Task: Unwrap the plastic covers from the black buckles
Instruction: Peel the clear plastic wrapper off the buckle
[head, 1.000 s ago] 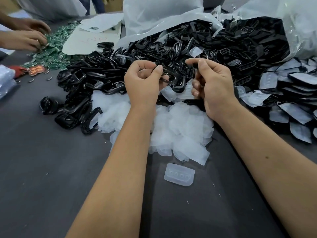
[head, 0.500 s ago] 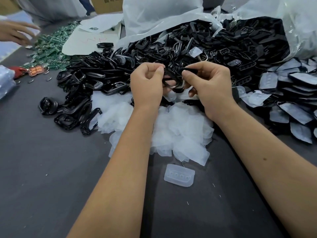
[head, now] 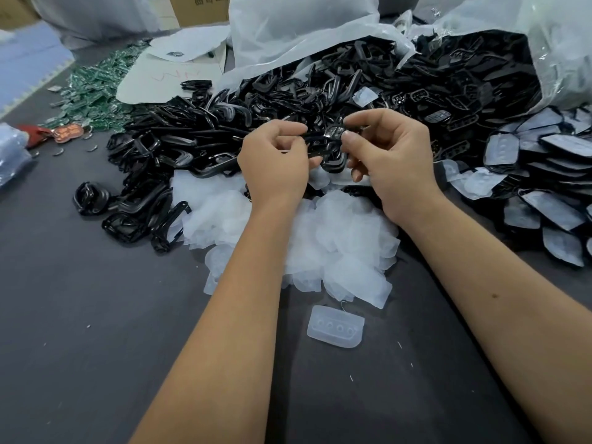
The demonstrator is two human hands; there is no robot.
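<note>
Bench (head: 80, 315): dark grey surface, carrying all items noted below.
Loose cover (head: 335, 327): single clear plastic cover with four round dimples, flat on the bench between the forearms, apart from the heap behind it.
Removed covers (head: 336, 245): heap of translucent white plastic covers just beyond the loose one, directly under both wrists.
Left hand (head: 275, 165): fingers curled, pinching the left end of the held buckle.
Right hand (head: 392, 161): thumb and forefinger pinching the right end of the same buckle at its glossy wrapped part; remaining fingers curled beneath.
Held buckle (head: 331, 145): black, raised above the cover heap, spanning the gap between the two hands; extent of plastic left on it not discernible.
Unwrapped buckles (head: 179, 149): large black pile left of and behind the hands, touching the cover heap.
Wrapped buckles (head: 544, 193): black pieces under clear plastic, stacked at right.
Plastic bag (head: 304, 33): white, open mouth spilling more black buckles at the far side.
Green parts (head: 93, 91): scattered far left, beside a white sheet (head: 166, 72).
Cardboard box (head: 201, 8): at the far edge, partly cut off.
</note>
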